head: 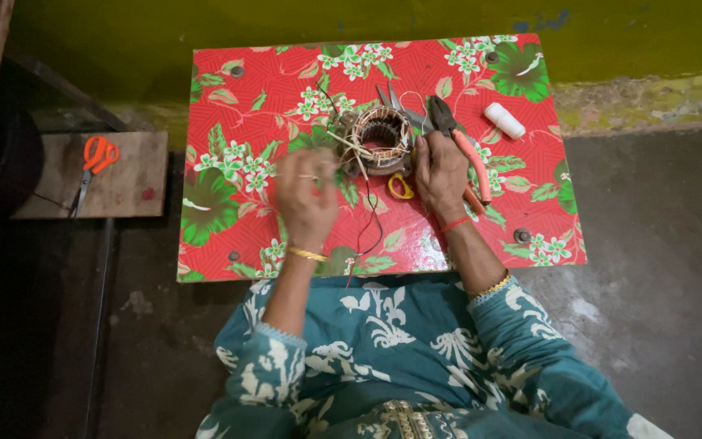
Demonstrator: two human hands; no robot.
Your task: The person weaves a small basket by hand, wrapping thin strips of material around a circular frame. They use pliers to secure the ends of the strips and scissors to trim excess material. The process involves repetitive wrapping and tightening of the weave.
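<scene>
Left hand (pixel 306 195) motion-blurred; thin strand pinched in fingers too fine to identify. Right hand (pixel 440 171) covers part of pliers (pixel 458 142) and scissors (pixel 400 185). Stator coil (pixel 379 138) winding detail too small. Person's lap cut off by bottom edge.

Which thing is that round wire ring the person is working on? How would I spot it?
Find the red flowered table. Near its middle, between the left hand and right hand, sits the wire ring. It alone is round and hollow, wound with copper wire, unlike the pliers beside it.
</scene>
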